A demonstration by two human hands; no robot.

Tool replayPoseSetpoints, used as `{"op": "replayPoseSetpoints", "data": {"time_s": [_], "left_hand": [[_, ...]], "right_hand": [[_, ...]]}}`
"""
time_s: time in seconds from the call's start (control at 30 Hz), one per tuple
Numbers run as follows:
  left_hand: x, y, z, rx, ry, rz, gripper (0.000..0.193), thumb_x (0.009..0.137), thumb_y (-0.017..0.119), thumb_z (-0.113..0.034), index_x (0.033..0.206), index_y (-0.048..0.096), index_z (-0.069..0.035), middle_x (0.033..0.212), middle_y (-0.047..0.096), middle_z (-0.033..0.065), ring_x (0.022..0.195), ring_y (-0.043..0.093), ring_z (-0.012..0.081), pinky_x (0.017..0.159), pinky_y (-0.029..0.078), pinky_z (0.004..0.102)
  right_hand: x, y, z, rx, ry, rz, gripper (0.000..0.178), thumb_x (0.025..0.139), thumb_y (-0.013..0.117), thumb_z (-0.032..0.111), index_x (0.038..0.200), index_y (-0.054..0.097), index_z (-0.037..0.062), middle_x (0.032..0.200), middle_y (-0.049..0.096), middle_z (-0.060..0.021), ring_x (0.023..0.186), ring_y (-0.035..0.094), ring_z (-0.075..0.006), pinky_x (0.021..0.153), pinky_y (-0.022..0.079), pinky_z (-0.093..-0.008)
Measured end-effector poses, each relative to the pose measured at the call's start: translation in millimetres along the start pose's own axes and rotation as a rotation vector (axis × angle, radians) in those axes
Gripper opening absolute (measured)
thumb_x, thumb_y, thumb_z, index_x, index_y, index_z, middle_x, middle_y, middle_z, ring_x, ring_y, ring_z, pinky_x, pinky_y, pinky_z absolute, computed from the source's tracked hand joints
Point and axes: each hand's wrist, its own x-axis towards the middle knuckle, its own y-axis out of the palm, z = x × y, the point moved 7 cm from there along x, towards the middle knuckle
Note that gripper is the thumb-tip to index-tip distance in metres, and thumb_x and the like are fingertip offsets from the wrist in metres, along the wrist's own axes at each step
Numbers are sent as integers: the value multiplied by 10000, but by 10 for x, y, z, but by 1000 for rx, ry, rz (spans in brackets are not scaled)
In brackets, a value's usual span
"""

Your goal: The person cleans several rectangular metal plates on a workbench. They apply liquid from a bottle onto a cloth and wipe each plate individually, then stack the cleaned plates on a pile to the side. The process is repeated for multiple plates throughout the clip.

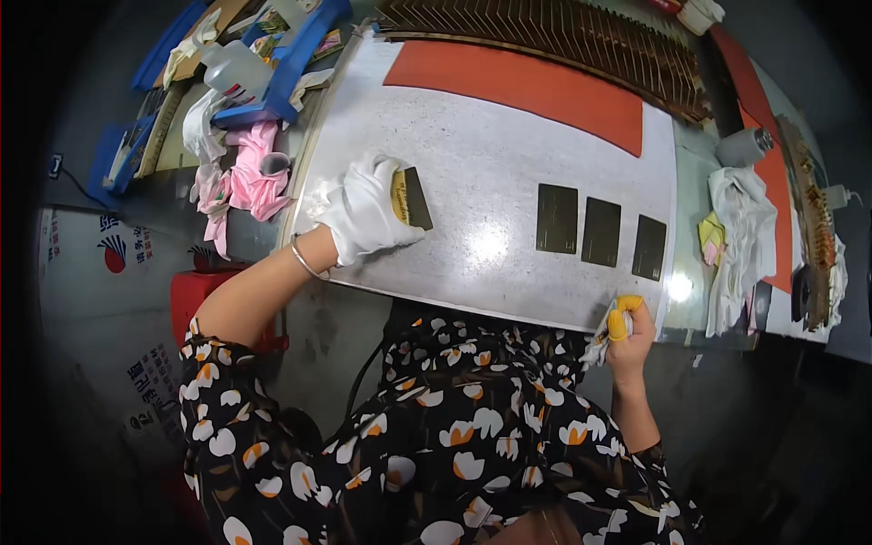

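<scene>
Clock: centred on the white, speckled rectangular table [391,123], with twelve at its far edge.
Left hand: the white-gloved left hand [368,211], at nine o'clock, is closed on a thin, dark rectangular plate [419,198], tilted up off the table. A yellow patch [400,196] shows between glove and plate (whether it belongs to either, I cannot tell).
Right hand: the right hand [633,329], between four and five at the near edge, wears yellow finger covers [629,303] and has its fingers bent inward. A white, crumpled cloth [595,350] is against it (I cannot tell whether the hand is gripping it).
Plate row: three more dark rectangular plates [601,232] lie flat and apart between three and four.
Far side: a flat, orange-red mat [518,95] lies at about twelve, just short of a long, brown slotted rack [545,41].
Left of the table: a pink, rumpled cloth [258,177] is between nine and ten; a translucent plastic bottle [238,73] stands at ten, beside a blue plastic frame [295,77].
Right of the table: a large, white crumpled cloth [740,227] is near three, below a grey cylindrical container [743,147].
</scene>
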Motion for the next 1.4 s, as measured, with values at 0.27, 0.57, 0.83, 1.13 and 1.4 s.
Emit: {"op": "replayPoseSetpoints", "data": {"time_s": [0.27,0.57,0.83,1.13,1.4], "left_hand": [[105,-83,-23,-164,-201,92,534,515,730,-290,906,488,-17,880,508,181,814,510,319,719,428,387],[92,-96,-206,82,-84,218,629,531,729,-396,965,519,8,880,559,161,818,558,336,705,463,398],[263,-143,-399,-28,160,223,723,582,701,-330,1137,434,47,825,579,176,743,589,328,633,474,393],[2844,-1271,356,348,326,-134,737,605,677,-295,1219,426,25,746,615,187,730,603,336,721,460,406],[3852,-331,645,673,229,409,968,591,656,-464,1399,249,-122,848,649,138,917,597,278,791,434,316]], "right_hand": [[-34,-18,53,-18,4,-22,172,822,607,167,813,527,15,671,499,5,563,459,-61,494,378,-205],[-2,-27,40,-16,9,-14,184,798,624,174,797,526,18,647,502,6,556,446,-68,496,368,-221],[-51,-72,-28,-118,9,-72,142,755,610,131,781,539,12,669,520,-7,576,459,-74,523,385,-221],[-32,-76,-9,-102,46,-85,220,764,650,203,775,548,9,669,537,-22,592,480,-86,547,401,-227],[-59,-134,-47,-162,155,-129,231,757,660,211,767,551,8,683,552,-23,610,499,-93,567,411,-235]]}}
